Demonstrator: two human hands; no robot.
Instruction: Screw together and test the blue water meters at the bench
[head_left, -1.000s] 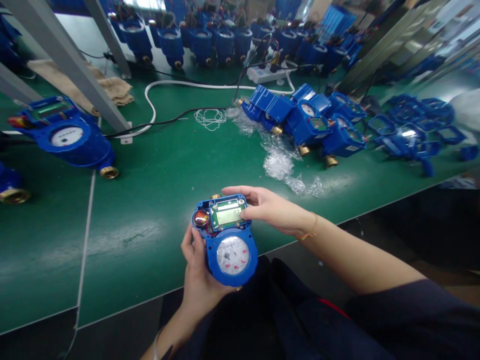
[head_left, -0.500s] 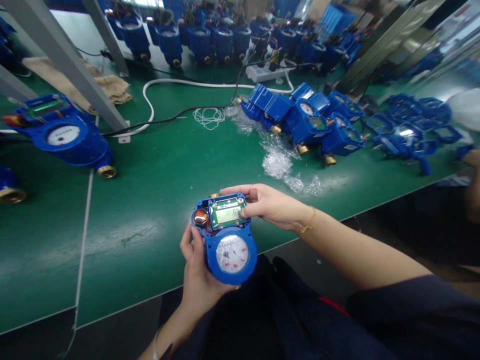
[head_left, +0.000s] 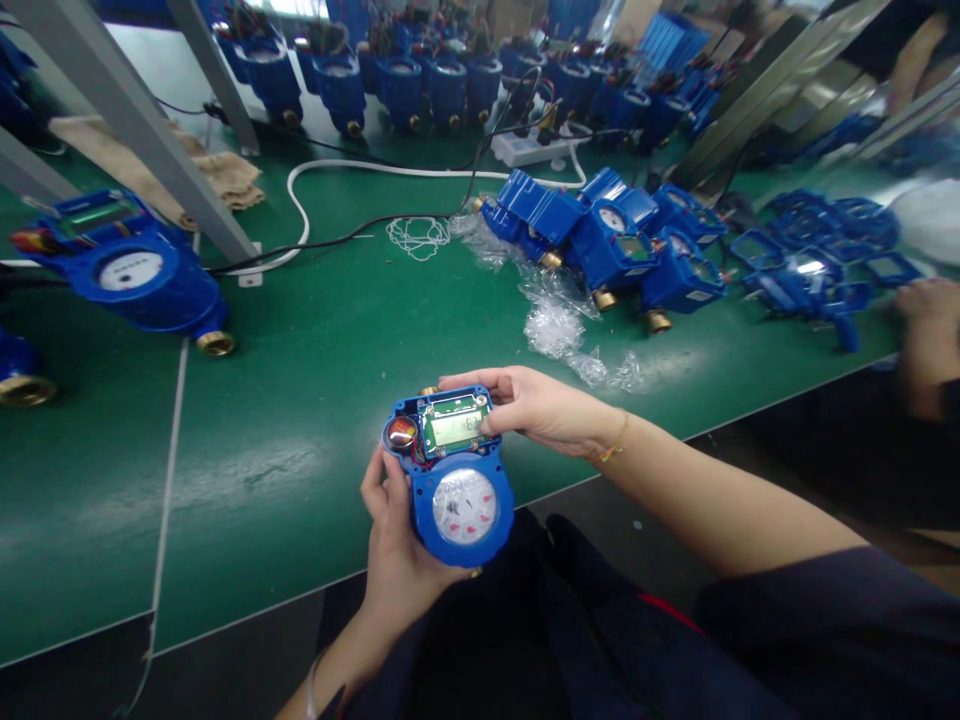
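Between my two hands is a blue water meter point(head_left: 501, 505), held near the table's front edge with its face toward me. Its upper housing has no cover, so a green circuit board with a lit display point(head_left: 451, 430) and a round dark part with wires at its left are exposed. Below them sits the white dial point(head_left: 466, 506) with red marks. My left hand point(head_left: 397, 545) is wrapped round the meter's left side and underside. My right hand point(head_left: 529, 408) grips its upper right corner, the thumb at the display's right edge and the fingers behind.
Several blue meters point(head_left: 615, 245) lie at the right beside crumpled clear plastic point(head_left: 555, 328). Blue cover frames point(head_left: 814, 265) are piled farther right, near another person's hand point(head_left: 930, 310). More meters point(head_left: 127, 270) stand at left and along the back. Cables and a metal post point(head_left: 135, 120) cross the green table point(head_left: 300, 520).
The digits on the display differ from before. At the right edge another person's hand has come farther into view, and an arm now shows at the top right. My hands stay in place.
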